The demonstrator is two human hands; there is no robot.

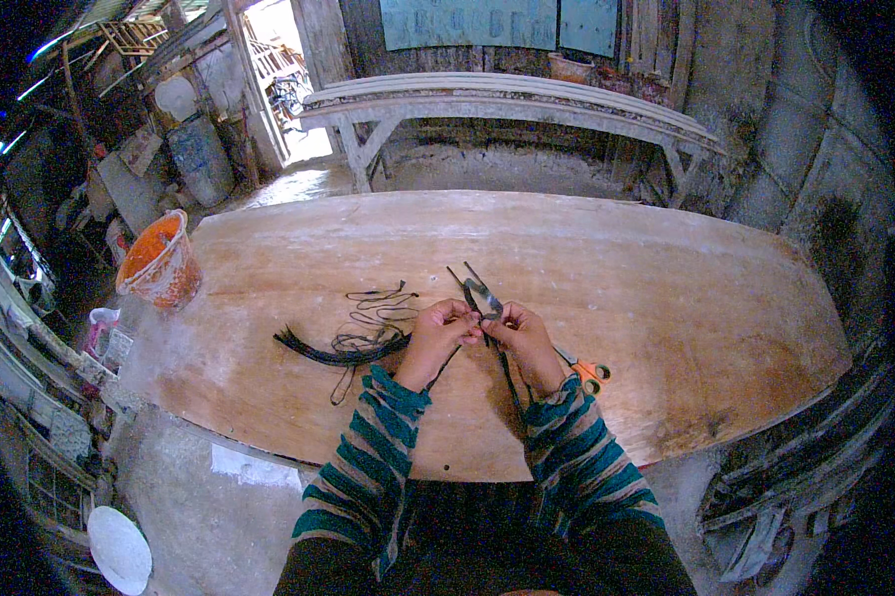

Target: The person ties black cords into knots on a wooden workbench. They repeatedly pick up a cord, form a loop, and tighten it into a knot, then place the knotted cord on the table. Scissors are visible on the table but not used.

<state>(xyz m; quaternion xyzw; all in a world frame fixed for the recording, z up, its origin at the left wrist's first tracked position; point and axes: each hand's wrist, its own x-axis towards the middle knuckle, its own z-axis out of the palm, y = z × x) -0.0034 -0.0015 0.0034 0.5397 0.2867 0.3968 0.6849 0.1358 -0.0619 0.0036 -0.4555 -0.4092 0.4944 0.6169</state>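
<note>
1. Pinched by nearly closed fingertips of both left hand and right hand: black cord, above the wooden table; exact grip hard to tell, partly hidden.
2. Probably light, soft, bendy, hardly fragile; perhaps prone to slipping or tangling.
3. Best held close to the join, clear of the black bundle at left.

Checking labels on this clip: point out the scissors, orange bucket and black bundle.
Scissors (588, 372), head view: orange handle.
Orange bucket (175, 282), head view: outer wall.
Black bundle (342, 357), head view: middle of its strands.
</note>
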